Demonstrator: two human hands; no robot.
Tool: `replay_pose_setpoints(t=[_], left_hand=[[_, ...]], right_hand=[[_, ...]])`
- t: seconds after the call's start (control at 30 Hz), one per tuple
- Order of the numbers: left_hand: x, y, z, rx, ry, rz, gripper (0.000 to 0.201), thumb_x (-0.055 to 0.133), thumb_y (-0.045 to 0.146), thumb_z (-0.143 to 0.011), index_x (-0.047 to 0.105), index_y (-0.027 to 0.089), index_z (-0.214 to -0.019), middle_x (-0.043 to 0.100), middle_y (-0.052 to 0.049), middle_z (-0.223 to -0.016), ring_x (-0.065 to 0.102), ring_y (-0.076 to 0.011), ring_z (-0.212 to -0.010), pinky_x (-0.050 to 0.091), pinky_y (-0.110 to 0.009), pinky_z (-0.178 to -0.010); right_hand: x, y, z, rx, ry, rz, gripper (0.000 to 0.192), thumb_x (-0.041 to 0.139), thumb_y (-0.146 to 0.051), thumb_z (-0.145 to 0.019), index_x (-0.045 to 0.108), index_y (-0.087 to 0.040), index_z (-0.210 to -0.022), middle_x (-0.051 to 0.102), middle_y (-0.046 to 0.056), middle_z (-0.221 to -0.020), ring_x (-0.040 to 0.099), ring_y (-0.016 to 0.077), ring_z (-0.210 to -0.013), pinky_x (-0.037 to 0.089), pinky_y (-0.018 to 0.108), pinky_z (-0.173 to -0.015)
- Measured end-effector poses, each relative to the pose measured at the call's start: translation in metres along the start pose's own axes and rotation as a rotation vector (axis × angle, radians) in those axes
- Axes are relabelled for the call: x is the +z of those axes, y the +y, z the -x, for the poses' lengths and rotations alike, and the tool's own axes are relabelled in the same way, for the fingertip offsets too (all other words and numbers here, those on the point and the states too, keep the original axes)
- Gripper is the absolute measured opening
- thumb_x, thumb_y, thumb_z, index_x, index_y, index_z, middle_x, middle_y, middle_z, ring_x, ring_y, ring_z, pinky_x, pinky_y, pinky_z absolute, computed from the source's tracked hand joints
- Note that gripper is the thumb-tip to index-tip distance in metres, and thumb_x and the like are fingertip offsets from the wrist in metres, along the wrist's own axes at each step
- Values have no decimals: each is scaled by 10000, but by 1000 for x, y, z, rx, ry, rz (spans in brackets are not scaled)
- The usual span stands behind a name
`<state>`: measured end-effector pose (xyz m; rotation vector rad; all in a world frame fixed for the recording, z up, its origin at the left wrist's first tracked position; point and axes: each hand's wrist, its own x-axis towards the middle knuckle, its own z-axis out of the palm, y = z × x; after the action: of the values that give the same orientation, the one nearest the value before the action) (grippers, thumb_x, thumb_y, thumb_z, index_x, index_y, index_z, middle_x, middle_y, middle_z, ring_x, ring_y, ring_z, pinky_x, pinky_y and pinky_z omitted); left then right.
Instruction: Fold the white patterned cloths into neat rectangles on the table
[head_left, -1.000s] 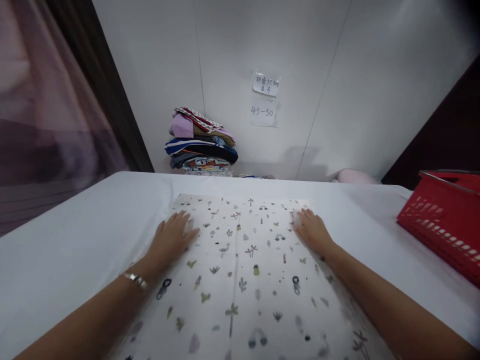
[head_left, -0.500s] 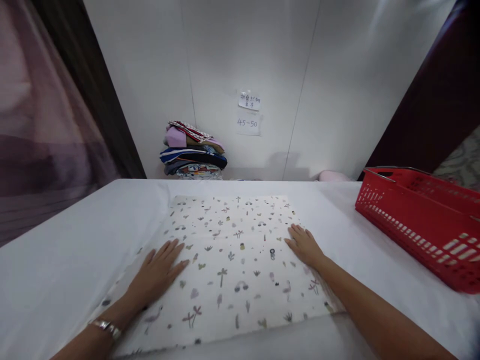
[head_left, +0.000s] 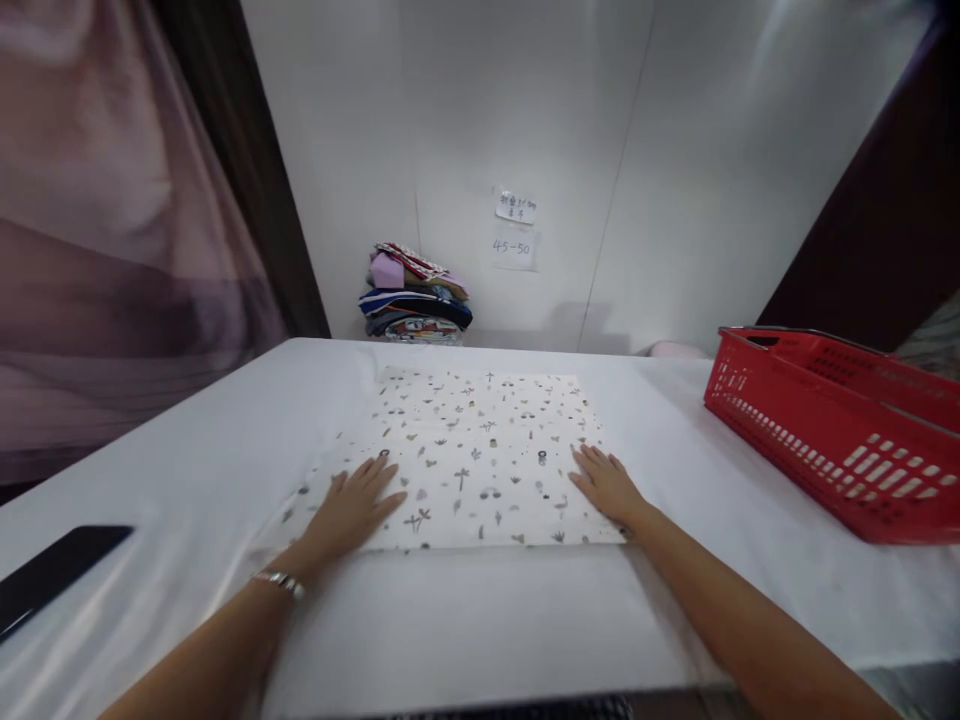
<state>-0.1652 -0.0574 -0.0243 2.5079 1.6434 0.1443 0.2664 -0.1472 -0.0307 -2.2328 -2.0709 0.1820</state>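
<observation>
A white cloth (head_left: pixel 480 460) printed with small palm trees, rainbows and other motifs lies spread out on the white table. Faint crease lines run across it. My left hand (head_left: pixel 356 505) rests palm down on its left part, fingers spread, with a silver bracelet on the wrist. On the right side of the cloth, my right hand (head_left: pixel 604 485) also lies flat with fingers apart. Neither hand grips anything. The near edge of the cloth runs almost straight across, close to both wrists.
A red plastic basket (head_left: pixel 832 440) with wire handles stands at the right. A flat black object (head_left: pixel 56 570) lies at the left on the white table (head_left: pixel 465 630). Folded fabrics (head_left: pixel 416 295) are stacked by the back wall, left of paper signs (head_left: pixel 515 230). A pinkish curtain (head_left: pixel 127 250) hangs at left.
The view has shifted, bringing the flat black object and the table's front edge into sight. The cloth now appears farther off and shallower. Both hands stay flat on it.
</observation>
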Motion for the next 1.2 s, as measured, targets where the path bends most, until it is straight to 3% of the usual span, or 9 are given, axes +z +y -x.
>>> replay_pose_setpoints(t=[0.1, 0.23, 0.37, 0.47, 0.67, 0.8, 1.0, 1.2], left_hand=[[-5, 7, 7, -33, 50, -17, 554, 342, 508, -895, 429, 235, -1369, 256, -50, -1506, 190, -267, -1398, 147, -494, -1122], [-5, 6, 19, -114, 185, -116, 467, 399, 437, -890, 498, 250, -1306, 334, -56, -1476, 208, -272, -1390, 110, -512, -1121], [-1, 4, 33, -196, 158, -65, 460, 369, 448, -901, 495, 247, -1296, 393, -67, -1443, 267, -272, -1363, 179, -510, -1099], [-2, 5, 39, -248, 228, -91, 453, 348, 455, -904, 536, 218, -1241, 435, -87, -1410, 298, -277, -1340, 172, -500, -1098], [-9, 1, 48, -509, 281, -75, 531, 348, 445, -886, 510, 107, -1262, 398, -154, -1419, 305, -303, -1324, 240, -453, -1071], [-12, -3, 50, -596, 301, -11, 557, 363, 433, -873, 481, 80, -1286, 433, -173, -1384, 376, -304, -1273, 305, -427, -1029], [-16, -14, 56, -701, 381, 0, 538, 346, 421, -872, 491, 109, -1285, 543, -161, -1258, 452, -333, -1176, 373, -453, -946], [-21, -22, 65, -786, 319, 62, 539, 351, 445, -848, 538, 121, -1235, 567, -155, -1232, 502, -323, -1144, 392, -442, -927]], right_hand=[[-3, -13, 7, 25, 15, 9, 607, 245, -507, -920, 354, -171, -1413, 235, 110, -1516, 154, 263, -1406, 139, 475, -1113], [0, -29, 21, -96, -24, -49, 631, 208, -557, -914, 331, -209, -1426, 188, 69, -1533, 111, 246, -1416, 110, 467, -1123], [4, -36, 31, -71, -65, -79, 609, 226, -539, -915, 359, -211, -1411, 193, 71, -1533, 108, 251, -1415, 114, 477, -1120], [5, -43, 38, -68, -55, -99, 619, 213, -545, -916, 337, -210, -1422, 168, 79, -1538, 83, 253, -1418, 106, 484, -1120], [7, -52, 52, -133, -36, -104, 584, 227, -526, -917, 389, -234, -1396, 218, 51, -1525, 134, 238, -1412, 118, 475, -1126], [9, -61, 52, -127, -28, -121, 596, 214, -542, -913, 363, -249, -1411, 200, 47, -1528, 110, 259, -1415, 106, 521, -1121], [-9, -111, 54, -315, -87, -157, 674, 168, -604, -904, 280, -227, -1452, 90, 22, -1543, 18, 238, -1422, 34, 472, -1148], [-18, -165, 38, -518, -107, -173, 689, 174, -608, -906, 231, -210, -1466, 62, 31, -1551, -15, 222, -1424, 2, 451, -1146]])
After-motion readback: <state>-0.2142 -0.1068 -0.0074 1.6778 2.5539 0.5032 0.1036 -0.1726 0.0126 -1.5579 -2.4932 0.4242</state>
